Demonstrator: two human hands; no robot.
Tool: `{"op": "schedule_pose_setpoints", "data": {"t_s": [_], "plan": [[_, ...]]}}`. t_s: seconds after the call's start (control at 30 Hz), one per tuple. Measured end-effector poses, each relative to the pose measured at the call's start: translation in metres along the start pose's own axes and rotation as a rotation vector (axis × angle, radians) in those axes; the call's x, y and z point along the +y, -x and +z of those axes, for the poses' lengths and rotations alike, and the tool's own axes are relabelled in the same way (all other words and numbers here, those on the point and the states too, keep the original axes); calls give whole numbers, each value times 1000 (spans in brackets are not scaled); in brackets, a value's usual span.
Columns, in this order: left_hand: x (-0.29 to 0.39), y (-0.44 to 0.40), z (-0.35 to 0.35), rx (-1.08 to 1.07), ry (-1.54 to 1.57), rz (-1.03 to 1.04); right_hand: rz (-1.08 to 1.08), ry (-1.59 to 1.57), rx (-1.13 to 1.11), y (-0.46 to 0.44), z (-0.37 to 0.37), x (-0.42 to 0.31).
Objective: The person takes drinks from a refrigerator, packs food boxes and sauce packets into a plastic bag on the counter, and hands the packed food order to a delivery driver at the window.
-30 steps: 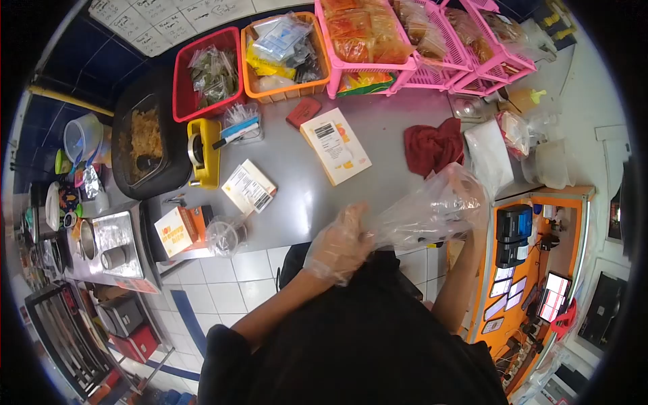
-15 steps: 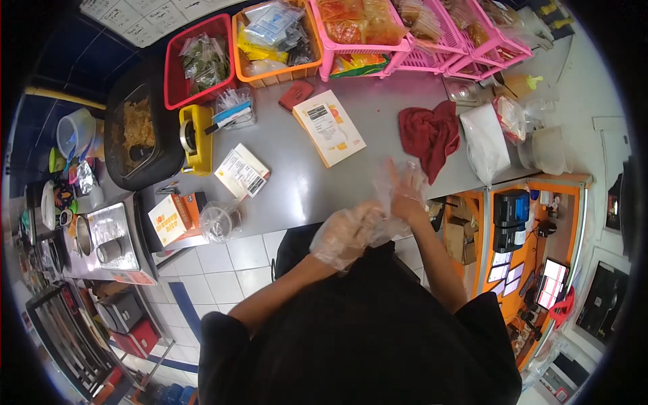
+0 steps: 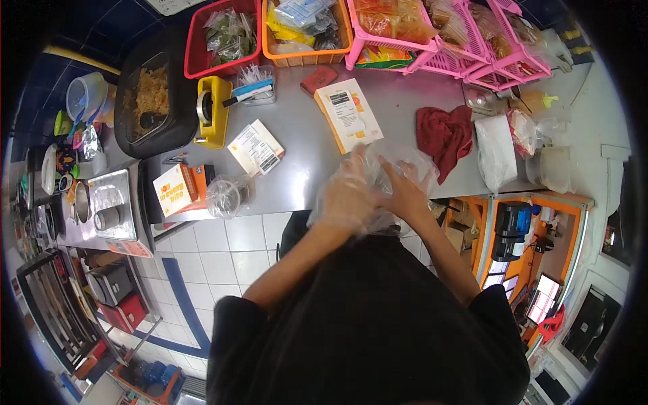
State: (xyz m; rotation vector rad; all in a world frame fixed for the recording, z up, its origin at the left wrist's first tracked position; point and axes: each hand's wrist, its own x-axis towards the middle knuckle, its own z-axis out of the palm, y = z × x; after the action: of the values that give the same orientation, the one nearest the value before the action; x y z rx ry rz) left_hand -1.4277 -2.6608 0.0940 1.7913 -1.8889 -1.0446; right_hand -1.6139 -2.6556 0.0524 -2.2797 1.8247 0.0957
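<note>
Clear, loose plastic covers my left hand, which is held up near the front edge of the steel counter. Its fingers are smeared by motion. Close beside it, my right hand has its fingers spread, with clear crinkled plastic around them. Whether the plastic between the hands is gripped cannot be made out. Just beyond my fingers lies a white and orange box with a printed label. A dark red cloth is crumpled to the right of the box.
Red and orange baskets and pink racks line the back. Left are a yellow tape dispenser, a labelled box, a plastic cup and a black food pan. White bag at right.
My right hand has come in from the right, and its fingers are now spread. The stretched plastic is bunched around both hands. My left hand has risen slightly. The whole view has shifted.
</note>
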Motion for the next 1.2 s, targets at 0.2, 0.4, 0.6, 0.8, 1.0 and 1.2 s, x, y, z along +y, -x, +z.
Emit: {"op": "schedule_pose_setpoints", "data": {"t_s": [0.2,0.4,0.6,0.8,1.0,1.2], "plan": [[-38,-21,8,87,70,205,69,-556,-575,-9,30,39],[-15,18,-54,-29,274,191,-99,49,-511,6,41,51],[-17,35,-73,-546,748,128,-602,50,-529,-18,3,52],[-18,57,-66,-507,1141,-53,-58,-698,-621,-135,-121,10],[-12,60,-54,-324,1072,-98,162,-158,-212,-190,9,-53],[-21,55,-43,-106,1178,-215,228,-248,-194,-185,27,-75]]}}
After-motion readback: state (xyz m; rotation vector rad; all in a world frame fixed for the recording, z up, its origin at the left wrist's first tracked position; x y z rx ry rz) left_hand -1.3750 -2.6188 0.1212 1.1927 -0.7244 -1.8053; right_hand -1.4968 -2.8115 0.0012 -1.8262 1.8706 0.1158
